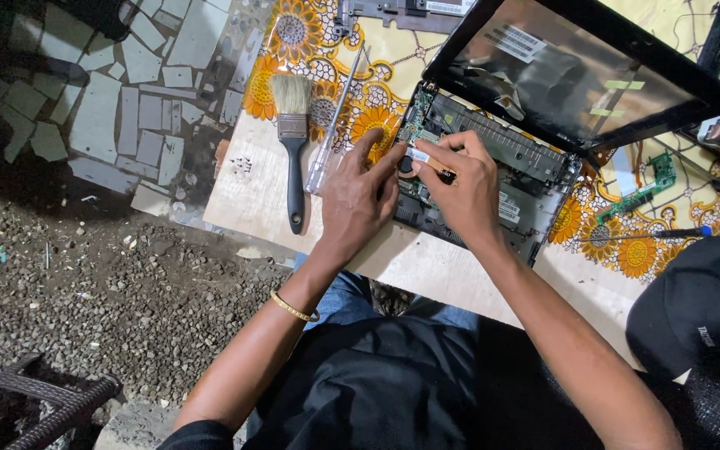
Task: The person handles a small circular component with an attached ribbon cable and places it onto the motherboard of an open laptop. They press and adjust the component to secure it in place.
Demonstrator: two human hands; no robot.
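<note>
Both hands close together, palms down, fingers curled: left hand point(356, 196), right hand point(458, 187).

A pale wooden board point(247, 196) serves as the table, its far part covered by a yellow cloth with orange flowers point(393, 62). On it lie a paintbrush point(293, 137) at the left, a clear-handled screwdriver point(335, 125) just right of it, an opened laptop point(493, 158) in the middle, a green circuit board point(647, 187) and a thin blue-tipped screwdriver point(652, 235) at the right.
</note>
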